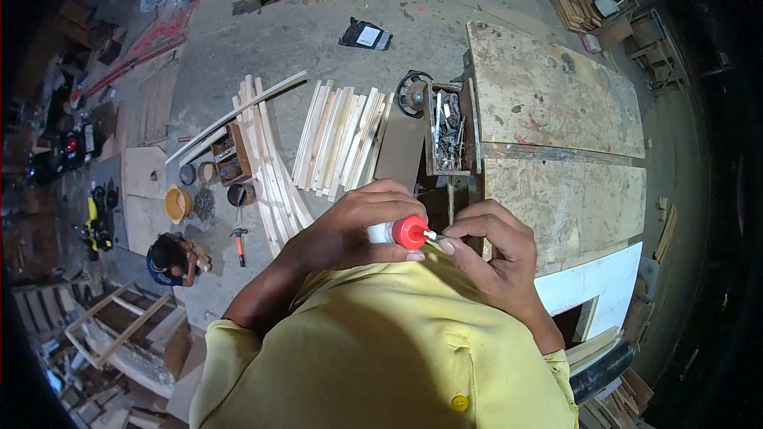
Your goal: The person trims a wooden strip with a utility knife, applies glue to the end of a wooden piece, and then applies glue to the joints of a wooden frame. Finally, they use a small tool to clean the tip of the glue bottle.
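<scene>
A white bottle with a red cap lies sideways in my left hand, its narrow white tip pointing right. The fingers of that hand are wrapped round the bottle's body. My right hand pinches at the end of the tip with thumb and forefinger; whether a small piece is between them is too small to tell. Both hands are held close together in front of my yellow shirt.
A wooden workbench stands right, beside a drawer of metal tools. Wooden strips lie on the floor ahead. Left are a hammer, an orange bowl and a crouching person. A white panel is at lower right.
</scene>
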`<state>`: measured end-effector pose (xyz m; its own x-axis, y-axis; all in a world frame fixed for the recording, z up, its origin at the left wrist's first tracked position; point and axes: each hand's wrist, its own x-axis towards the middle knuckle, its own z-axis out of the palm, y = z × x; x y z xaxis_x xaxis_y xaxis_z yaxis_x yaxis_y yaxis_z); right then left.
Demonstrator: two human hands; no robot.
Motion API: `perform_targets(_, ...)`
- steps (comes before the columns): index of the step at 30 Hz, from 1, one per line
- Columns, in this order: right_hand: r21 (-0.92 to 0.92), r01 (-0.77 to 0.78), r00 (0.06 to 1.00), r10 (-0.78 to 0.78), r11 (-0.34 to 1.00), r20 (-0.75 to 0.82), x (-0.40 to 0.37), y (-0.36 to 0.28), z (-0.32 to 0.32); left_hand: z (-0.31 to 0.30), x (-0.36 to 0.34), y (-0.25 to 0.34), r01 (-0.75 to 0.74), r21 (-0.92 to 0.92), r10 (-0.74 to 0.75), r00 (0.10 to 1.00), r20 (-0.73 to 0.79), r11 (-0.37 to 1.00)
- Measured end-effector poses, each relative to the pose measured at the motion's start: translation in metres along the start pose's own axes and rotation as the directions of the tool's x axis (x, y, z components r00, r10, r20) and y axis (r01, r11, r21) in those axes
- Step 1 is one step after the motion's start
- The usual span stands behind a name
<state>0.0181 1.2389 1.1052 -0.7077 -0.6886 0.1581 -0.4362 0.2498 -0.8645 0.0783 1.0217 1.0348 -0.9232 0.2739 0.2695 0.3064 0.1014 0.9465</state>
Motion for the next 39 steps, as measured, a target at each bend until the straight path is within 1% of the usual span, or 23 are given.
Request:
perform_targets(3, -0.01, 0.026, 0.999, -0.026, 1.0, 0.022, 0.0003, 0.0021, 0.0011, -0.0007, 0.0001, -0.0007, -0.006, -0.009, 0.006, 1.0, 0.003, 1.0)
perform_targets(9, -0.033, 0.026, 0.999, -0.025, 0.999, 0.041, -0.0017, 0.0015, -0.0025, 0.0006, -0.0012, -0.0001, 0.007, -0.014, -0.007, 1.0, 0.011, 1.0)
perform_targets(12, -0.041, 0.0, 0.999, 0.002, 0.999, 0.053, -0.0032, 0.0024, -0.0058, 0.0007, -0.0016, 0.0002, 0.016, -0.005, -0.016, 1.0, 0.021, 1.0)
perform_targets(15, -0.049, 0.017, 0.999, -0.015, 0.999, 0.044, -0.0048, 0.0053, -0.0073, 0.0001, -0.0018, -0.0009, -0.012, -0.009, 0.012, 1.0, -0.012, 1.0)
perform_targets(17, -0.005, -0.023, 1.0, 0.022, 1.0, -0.017, -0.007, 0.0059, -0.0071, -0.0009, -0.0003, 0.0004, -0.022, -0.023, 0.022, 1.0, -0.001, 0.999)
perform_targets(21, 0.045, -0.031, 0.998, 0.033, 0.999, -0.059, -0.0049, 0.0026, -0.0008, 0.0024, 0.0011, 0.0018, 0.013, -0.023, -0.013, 1.0, 0.008, 1.0)
perform_targets(23, -0.01, 0.017, 1.0, -0.017, 1.0, -0.007, -0.0023, 0.0007, 0.0006, 0.0024, 0.0012, 0.0012, 0.002, -0.033, -0.001, 1.0, 0.012, 0.999)
perform_targets(26, -0.014, 0.04, 0.999, -0.04, 0.999, 0.002, -0.0025, 0.0012, -0.0008, 0.0019, 0.0003, -0.0009, -0.006, -0.019, 0.006, 1.0, 0.014, 1.0)
perform_targets(30, -0.033, 0.043, 0.999, -0.043, 0.999, 0.004, -0.0025, 0.0017, -0.0016, 0.0012, 0.0003, -0.0006, -0.006, -0.01, 0.006, 1.0, 0.011, 1.0)
perform_targets(32, -0.039, 0.066, 0.997, -0.067, 0.997, -0.038, -0.0013, 0.0014, -0.0005, 0.0006, 0.0003, -0.0001, 0.0, -0.019, 0.0, 1.0, 0.006, 1.0)
perform_targets(36, -0.034, 0.061, 0.997, -0.062, 0.998, -0.048, -0.0023, 0.0052, -0.0018, -0.0019, -0.0001, 0.0, -0.007, -0.014, 0.007, 1.0, -0.01, 1.0)
perform_targets(38, -0.035, 0.01, 1.0, -0.011, 0.999, -0.019, -0.0023, 0.0048, -0.0034, -0.004, -0.0001, -0.0016, -0.012, -0.022, 0.011, 1.0, -0.016, 1.0)
perform_targets(39, -0.035, 0.01, 1.0, -0.011, 0.999, -0.018, -0.002, 0.005, -0.0032, -0.0041, -0.0002, -0.0015, -0.011, -0.023, 0.01, 1.0, -0.017, 1.0)
